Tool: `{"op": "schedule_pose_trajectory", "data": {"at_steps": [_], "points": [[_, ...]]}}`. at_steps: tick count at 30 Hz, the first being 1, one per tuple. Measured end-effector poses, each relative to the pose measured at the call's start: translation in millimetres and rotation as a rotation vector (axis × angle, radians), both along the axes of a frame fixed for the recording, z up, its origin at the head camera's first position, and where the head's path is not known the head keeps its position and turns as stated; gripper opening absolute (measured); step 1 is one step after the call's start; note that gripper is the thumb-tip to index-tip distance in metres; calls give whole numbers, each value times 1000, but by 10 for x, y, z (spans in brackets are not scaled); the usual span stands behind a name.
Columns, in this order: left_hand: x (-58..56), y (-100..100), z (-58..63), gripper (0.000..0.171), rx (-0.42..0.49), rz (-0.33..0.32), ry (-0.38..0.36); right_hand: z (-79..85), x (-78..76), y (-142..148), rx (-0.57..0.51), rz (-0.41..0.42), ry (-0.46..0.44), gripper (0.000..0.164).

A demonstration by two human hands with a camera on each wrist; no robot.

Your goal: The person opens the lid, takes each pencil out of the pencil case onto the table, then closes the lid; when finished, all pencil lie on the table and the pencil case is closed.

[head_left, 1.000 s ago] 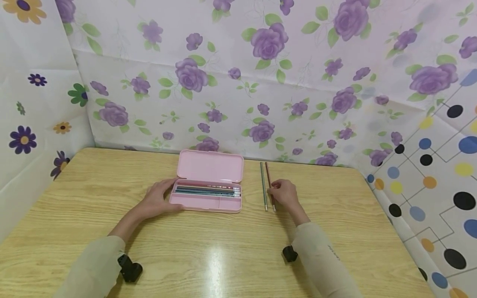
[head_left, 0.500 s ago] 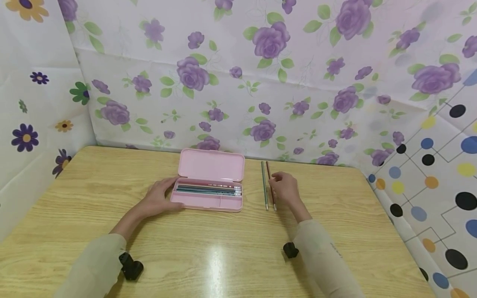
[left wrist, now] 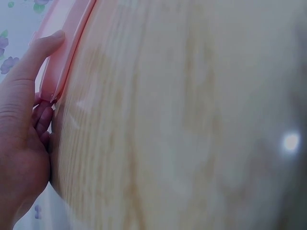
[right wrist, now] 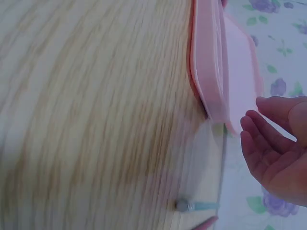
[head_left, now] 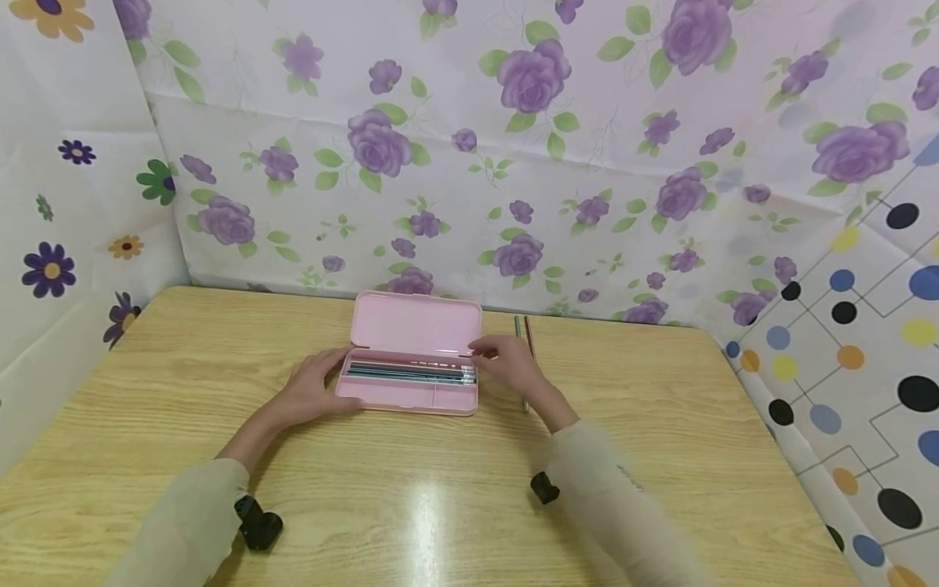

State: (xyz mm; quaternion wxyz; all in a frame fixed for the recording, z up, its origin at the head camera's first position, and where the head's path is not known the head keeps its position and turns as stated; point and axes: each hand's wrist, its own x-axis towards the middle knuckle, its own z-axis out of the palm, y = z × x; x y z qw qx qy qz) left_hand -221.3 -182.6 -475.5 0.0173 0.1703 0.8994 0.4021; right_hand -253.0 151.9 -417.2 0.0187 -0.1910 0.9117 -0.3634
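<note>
A pink pencil case (head_left: 399,398) lies open on the table, its lid (head_left: 416,322) tipped back. Several dark pencils (head_left: 411,372) lie lengthwise in its rear compartment. My left hand (head_left: 310,393) grips the case's left end, thumb at the front wall and fingers round the back, as the left wrist view also shows. My right hand (head_left: 509,365) is at the case's right end, fingertips overlapping the lid's lower corner by the hinge; nothing shows between thumb and fingers in the right wrist view. Under and behind it lie a green pencil (head_left: 517,326) and a dark red pencil (head_left: 529,331), partly hidden.
The wood-grain table (head_left: 352,497) ends at the back against a wall covering (head_left: 308,196) printed with purple flowers. A dotted sheet (head_left: 844,391) hangs at the right. Black wrist cameras (head_left: 258,524) sit on both sleeves.
My right hand has left the red pencil and moved left to the case's right end by the lid. Both loose pencils stay on the table. My left hand keeps its hold.
</note>
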Motion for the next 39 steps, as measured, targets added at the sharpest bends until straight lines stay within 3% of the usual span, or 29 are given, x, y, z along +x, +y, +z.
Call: {"op": "schedule_pose_trajectory", "data": {"at_steps": [13, 27, 39], "points": [[-24, 8, 17, 96, -12, 4, 0, -74, 27, -422, 55, 151, -13, 18], [10, 2, 47, 94, -17, 0, 10, -125, -6, -548, 159, 167, -19, 20], [0, -7, 5, 93, -2, 4, 13, -111, -18, -590, 228, 208, -47, 17]]}}
